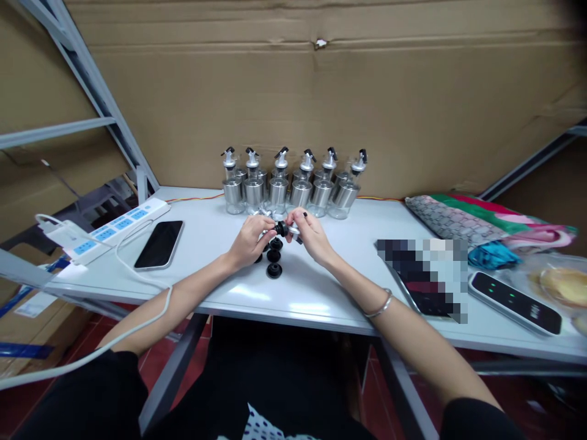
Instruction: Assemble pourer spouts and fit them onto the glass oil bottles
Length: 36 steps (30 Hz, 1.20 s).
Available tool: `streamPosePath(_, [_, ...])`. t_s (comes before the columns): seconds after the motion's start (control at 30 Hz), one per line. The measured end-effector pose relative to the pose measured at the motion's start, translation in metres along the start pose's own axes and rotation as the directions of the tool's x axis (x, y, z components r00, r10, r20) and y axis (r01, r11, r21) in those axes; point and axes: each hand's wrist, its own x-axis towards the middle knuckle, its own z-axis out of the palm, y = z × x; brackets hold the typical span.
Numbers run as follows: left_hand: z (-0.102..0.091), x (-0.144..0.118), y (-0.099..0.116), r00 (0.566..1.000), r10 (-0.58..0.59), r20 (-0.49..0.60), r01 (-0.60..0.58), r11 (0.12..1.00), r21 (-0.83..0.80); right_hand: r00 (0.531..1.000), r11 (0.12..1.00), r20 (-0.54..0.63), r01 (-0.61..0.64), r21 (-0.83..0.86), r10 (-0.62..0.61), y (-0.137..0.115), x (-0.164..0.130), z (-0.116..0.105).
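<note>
Over the middle of the table (220, 293), my left hand (251, 239) pinches a black ribbed stopper (281, 229) between its fingertips. My right hand (312, 235) is closed on a silver pour spout (293, 231) with a black lever; it meets the stopper end to end. Whether the two are joined I cannot tell. Several loose black stoppers (274, 270) lie just below my hands, some partly hidden by the left one. Behind my fingers, more silver spout parts (266, 212) show in part. Farther back stand glass-and-steel oil bottles (300, 194); the front row carries spouts with black levers.
To the left lie a phone (159, 244) and a power strip (119, 229), whose white cable crosses over my left forearm. On the right are a pixelated flat item (422, 278), a black-topped device (516, 302), folded cloth (490, 223) and a plastic food container (557, 278). Cardboard (389, 110) walls the back.
</note>
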Motion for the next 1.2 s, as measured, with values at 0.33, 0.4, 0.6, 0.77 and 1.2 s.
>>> streamPosePath(0.33, [0.003, -0.002, 0.001, 0.998, -0.058, 0.023, 0.061, 0.985, -0.161, 0.998, 0.998, -0.058, -0.031, 0.05, 0.034, -0.002, 0.001, -0.002])
streamPosePath(0.4, [0.002, -0.002, 0.001, 0.997, -0.051, 0.056, 0.06, 0.984, -0.168, 0.995, 0.995, -0.075, -0.055, 0.079, 0.06, -0.003, 0.001, -0.003])
streamPosePath(0.6, [0.003, -0.004, -0.003, 0.996, -0.074, 0.054, 0.08, 0.989, -0.121, 0.996, 0.993, -0.09, -0.003, 0.119, 0.014, 0.001, 0.002, -0.003])
streamPosePath(0.77, [0.005, -0.005, -0.004, 0.995, -0.074, 0.071, 0.082, 0.99, -0.114, 0.958, 0.989, -0.26, 0.092, -0.116, -0.12, -0.001, 0.0, -0.005])
streamPosePath(1.2, [0.005, -0.003, 0.001, 0.994, -0.049, 0.101, 0.06, 0.993, -0.105, 0.992, 0.998, -0.123, -0.013, -0.059, 0.006, 0.003, 0.003, -0.007])
